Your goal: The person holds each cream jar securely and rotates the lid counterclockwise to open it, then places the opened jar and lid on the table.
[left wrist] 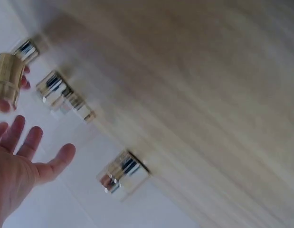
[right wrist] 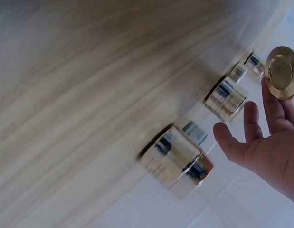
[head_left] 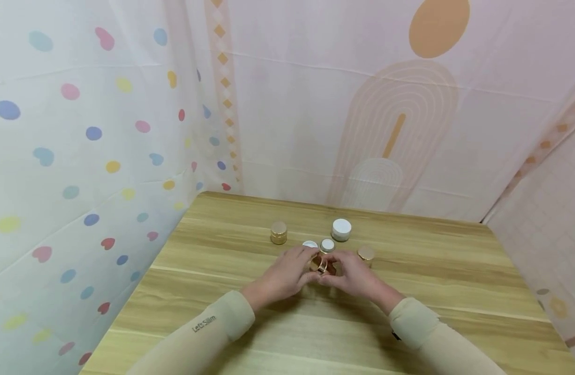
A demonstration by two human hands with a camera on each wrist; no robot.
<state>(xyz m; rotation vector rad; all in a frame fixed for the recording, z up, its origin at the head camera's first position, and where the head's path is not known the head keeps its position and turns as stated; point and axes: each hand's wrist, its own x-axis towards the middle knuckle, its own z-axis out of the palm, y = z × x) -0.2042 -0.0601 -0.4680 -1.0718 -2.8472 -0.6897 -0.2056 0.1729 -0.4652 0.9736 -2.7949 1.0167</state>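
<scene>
Over the middle of the table, my left hand [head_left: 287, 271] and right hand [head_left: 355, 273] meet around a shiny gold jar [head_left: 317, 263]. Left fingers and thumb curl about one side of it, and the right ones grip the other. The jar lies tilted on its side in the air; its round gold bottom [right wrist: 281, 72] faces the right wrist camera. In the left wrist view its gold side [left wrist: 8, 76] shows at the edge, with the left hand's outer fingers [left wrist: 32, 142] spread below. Part of the grip falls outside both wrist views.
Around the hands stand a gold jar [head_left: 279, 233] at left, a white-topped jar [head_left: 341, 230] behind, a small white-topped jar [head_left: 327, 246], a white round top [head_left: 310, 244], and a gold-lidded jar [head_left: 366, 254] at right. Patterned curtains [head_left: 287, 104] border the wooden table [head_left: 198, 250].
</scene>
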